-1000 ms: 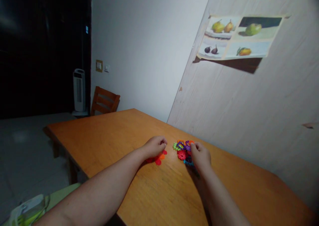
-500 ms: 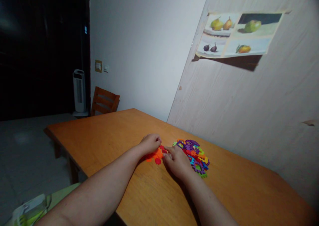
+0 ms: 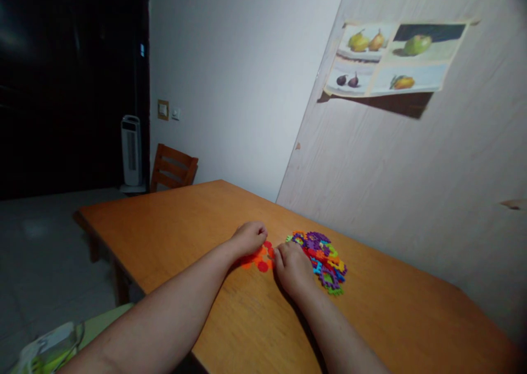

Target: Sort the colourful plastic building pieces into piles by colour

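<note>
My left hand (image 3: 248, 236) rests curled on the wooden table (image 3: 177, 225), its fingers closed over a small cluster of joined red and orange plastic gear pieces (image 3: 260, 260). My right hand (image 3: 293, 264) lies just right of it, fingers bent and pinched at the red piece on the edge of that cluster. Right of my right hand sits a pile of loose gear pieces (image 3: 327, 256) in purple, green, blue, orange and red.
A wooden chair (image 3: 173, 167) stands at the table's far end, with a white tower heater (image 3: 130, 149) beside it. A fruit picture (image 3: 393, 60) hangs on the pale wall along the table's right side. Something green and white (image 3: 49, 349) lies low at the left.
My right hand has come left from the loose pile to the red and orange cluster under my left hand, uncovering the pile. My left hand has barely moved.
</note>
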The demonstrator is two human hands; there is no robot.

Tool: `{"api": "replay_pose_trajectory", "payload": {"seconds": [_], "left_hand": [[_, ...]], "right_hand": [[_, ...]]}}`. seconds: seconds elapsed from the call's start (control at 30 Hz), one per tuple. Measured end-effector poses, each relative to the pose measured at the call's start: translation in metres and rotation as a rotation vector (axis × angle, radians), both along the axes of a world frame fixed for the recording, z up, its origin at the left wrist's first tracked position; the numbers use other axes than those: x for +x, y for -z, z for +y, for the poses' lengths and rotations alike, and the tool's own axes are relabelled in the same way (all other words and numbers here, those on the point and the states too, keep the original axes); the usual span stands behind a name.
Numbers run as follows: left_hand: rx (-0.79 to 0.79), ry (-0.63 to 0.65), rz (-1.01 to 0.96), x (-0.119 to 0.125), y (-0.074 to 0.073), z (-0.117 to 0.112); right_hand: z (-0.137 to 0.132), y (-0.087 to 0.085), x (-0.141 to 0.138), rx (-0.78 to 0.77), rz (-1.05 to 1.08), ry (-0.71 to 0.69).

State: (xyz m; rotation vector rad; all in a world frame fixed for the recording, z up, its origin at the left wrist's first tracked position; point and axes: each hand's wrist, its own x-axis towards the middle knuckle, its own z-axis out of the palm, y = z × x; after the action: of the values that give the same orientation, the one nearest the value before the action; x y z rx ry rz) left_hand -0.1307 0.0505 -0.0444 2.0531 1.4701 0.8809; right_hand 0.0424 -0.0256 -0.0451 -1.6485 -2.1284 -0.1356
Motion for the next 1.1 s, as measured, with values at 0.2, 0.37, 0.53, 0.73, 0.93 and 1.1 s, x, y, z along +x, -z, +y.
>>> {"api": "replay_pose_trajectory", "payload": {"seconds": [0.2, 0.37, 0.53, 0.73, 0.93, 1.1], "left_hand": [[0.043, -0.004, 0.037, 0.001, 0.000, 0.000], [0.165, 0.051, 0.237, 0.004, -0.003, -0.006], [0.156, 0.077, 0.303, 0.004, -0.003, -0.008], [0.138, 0.013, 0.272, 0.002, 0.000, -0.002], [0.105, -0.031, 0.289, 0.004, -0.002, -0.004], [0.104, -0.030, 0.296, 0.004, -0.006, -0.007]], "right_hand": [[0.012, -0.013, 0.044, 0.183, 0.170, 0.309], [0.016, -0.015, 0.075, 0.290, 0.259, 0.471], [0.015, -0.008, 0.055, 0.192, 0.162, 0.175], [0.009, 0.006, 0.020, -0.056, -0.051, -0.093], [0.007, 0.005, 0.017, -0.147, -0.092, -0.075], [0.008, -0.002, 0.020, -0.131, -0.084, 0.030]]}}
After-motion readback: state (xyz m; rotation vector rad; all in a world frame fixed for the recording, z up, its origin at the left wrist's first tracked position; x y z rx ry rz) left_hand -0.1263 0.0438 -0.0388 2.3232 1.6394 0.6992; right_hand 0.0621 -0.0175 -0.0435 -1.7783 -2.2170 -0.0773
